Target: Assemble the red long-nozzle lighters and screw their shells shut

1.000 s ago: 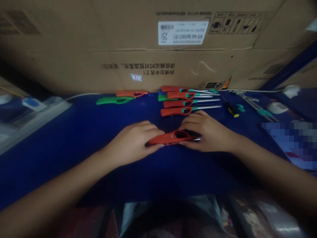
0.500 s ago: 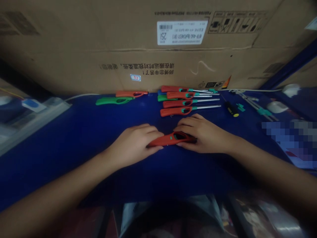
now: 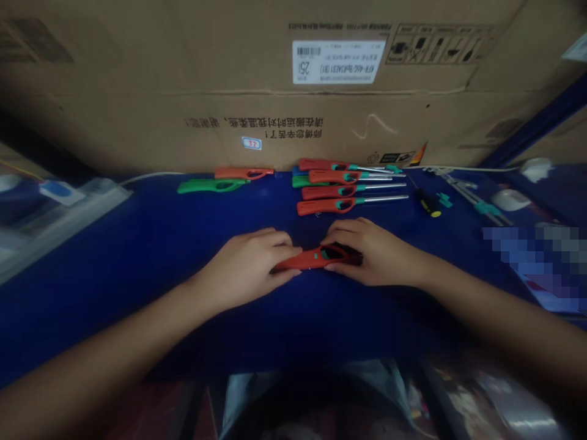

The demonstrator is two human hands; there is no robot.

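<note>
Both hands hold one red lighter body (image 3: pixel 305 261) just above or on the blue tabletop; I cannot tell which. My left hand (image 3: pixel 257 263) pinches its left end between thumb and fingers. Around the right end, by the trigger opening, the fingers of my right hand (image 3: pixel 378 252) are closed. A small green part shows in the middle of the body. No metal tube is visible on it, though my right hand hides that end. Beyond my hands lies a group of long-nosed lighters (image 3: pixel 326 206), mostly red with metal tubes.
At the back left lie a green lighter body (image 3: pixel 211 186) and an orange lighter body (image 3: pixel 243 173). A screwdriver (image 3: pixel 427 203), small teal parts (image 3: pixel 444 199) and metal tubes (image 3: pixel 493 211) are at the right. A large cardboard box (image 3: pixel 151 122) stands along the back of the table.
My right hand has shifted very slightly toward me with the lighter body. Both hands keep their hold, and the things on the table stay where they were.
</note>
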